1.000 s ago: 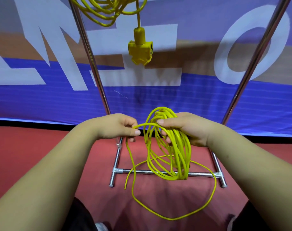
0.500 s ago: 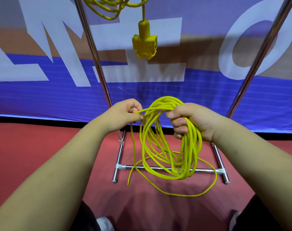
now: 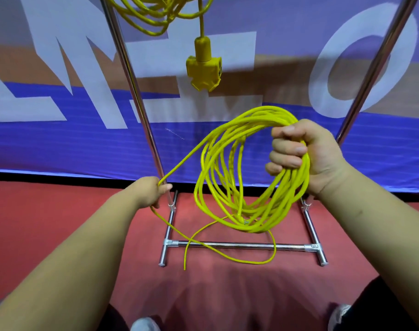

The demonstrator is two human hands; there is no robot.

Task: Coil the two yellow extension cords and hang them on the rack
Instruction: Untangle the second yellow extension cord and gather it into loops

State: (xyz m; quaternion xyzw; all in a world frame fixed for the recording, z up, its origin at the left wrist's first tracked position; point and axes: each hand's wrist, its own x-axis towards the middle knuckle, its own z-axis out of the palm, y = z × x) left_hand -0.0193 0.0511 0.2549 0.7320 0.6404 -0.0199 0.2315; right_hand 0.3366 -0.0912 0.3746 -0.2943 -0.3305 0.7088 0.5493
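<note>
Head view, single frame.

Our right hand (image 3: 306, 156) is raised in front of the rack, fingers curled tight round the upper right part of the coiled yellow cord (image 3: 258, 226). The coil hangs from that grip as a bundle of many loops, its lowest part in the air above the red floor (image 3: 60, 211) and in front of the base crossbar (image 3: 239, 246).

Our left hand (image 3: 153, 192) sits lower and to the left, just beside the left upright (image 3: 132, 80). It pinches a single loose strand (image 3: 187, 158) that runs taut from the top of the coil down to the fingers. Below this hand the strand drops to the floor, crosses the crossbar, curves round and rises back towards the coil. A short free end (image 3: 184, 268) lies on the floor just in front of the crossbar; its tip is too small for us to tell whether it carries a plug.

The other yellow cord (image 3: 153, 32) hangs in loops at the top of the frame; where it rests on the rack is out of view. Its socket block (image 3: 203, 72) dangles below on a straight length, between the left upright and the right upright (image 3: 375, 68).

Behind the rack: a blue banner (image 3: 60, 144) with large white letters. Two shoe tips (image 3: 144, 324) show at the bottom edge.
</note>
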